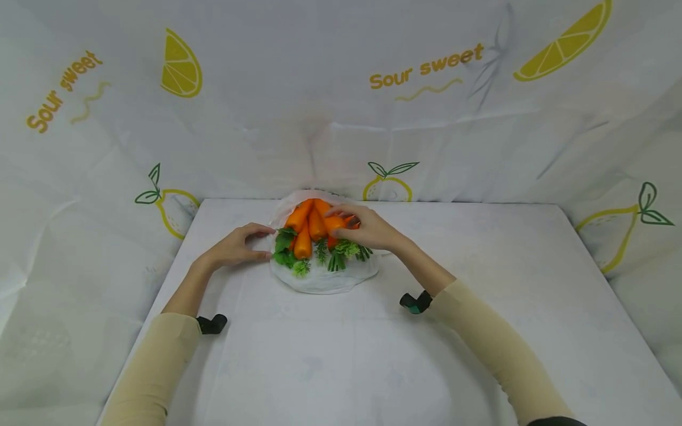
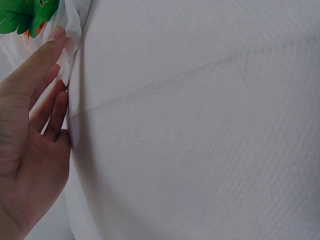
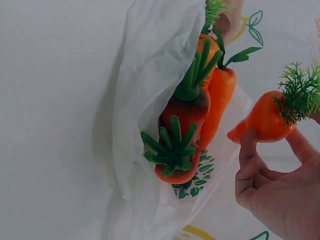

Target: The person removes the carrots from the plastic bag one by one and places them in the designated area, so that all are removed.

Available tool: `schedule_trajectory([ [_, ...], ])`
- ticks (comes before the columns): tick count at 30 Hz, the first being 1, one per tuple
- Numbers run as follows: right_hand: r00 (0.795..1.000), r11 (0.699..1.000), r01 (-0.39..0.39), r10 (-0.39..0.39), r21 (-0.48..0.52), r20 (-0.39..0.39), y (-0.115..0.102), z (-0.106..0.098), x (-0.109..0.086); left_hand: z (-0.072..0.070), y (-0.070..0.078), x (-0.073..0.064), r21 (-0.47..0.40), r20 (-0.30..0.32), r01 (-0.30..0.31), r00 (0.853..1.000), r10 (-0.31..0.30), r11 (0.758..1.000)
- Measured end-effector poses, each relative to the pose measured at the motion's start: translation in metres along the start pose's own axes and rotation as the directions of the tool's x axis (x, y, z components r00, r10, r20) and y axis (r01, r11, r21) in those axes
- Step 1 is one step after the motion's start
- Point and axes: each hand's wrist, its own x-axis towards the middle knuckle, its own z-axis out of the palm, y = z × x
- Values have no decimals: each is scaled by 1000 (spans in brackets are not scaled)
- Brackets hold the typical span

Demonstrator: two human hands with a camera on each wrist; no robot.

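Note:
A white plastic bag (image 1: 326, 285) lies on the table with several orange toy carrots (image 1: 302, 244) at its mouth, green tops towards me. My right hand (image 1: 375, 229) pinches one carrot (image 3: 270, 117) with a feathery green top between thumb and fingers, above the others in the head view. My left hand (image 1: 231, 245) is at the bag's left side, thumb and fingers spread apart and touching its edge. Beside that hand are broad green leaves (image 2: 22, 17). In the right wrist view, carrots with stubby green stalks (image 3: 174, 150) lie partly under the plastic.
The white-covered table (image 1: 319, 361) meets a pale cloth backdrop (image 1: 298, 118) printed with lemons and lettering right behind the bag. Black wrist devices (image 1: 212, 324) sit by both sleeves. Table surface extends to the right of the bag.

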Motion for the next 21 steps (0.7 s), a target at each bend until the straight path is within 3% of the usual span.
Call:
schedule_trajectory([
  [13,998,1000,4,-6,-31,-69,-15,-28,-25,0,-1,0,13,4,15,1000,-15,1000],
  [21,993,998,-39,33,-49,-111,-8,-53,-47,1,-1,1,21,-2,20,1000,-20,1000],
])
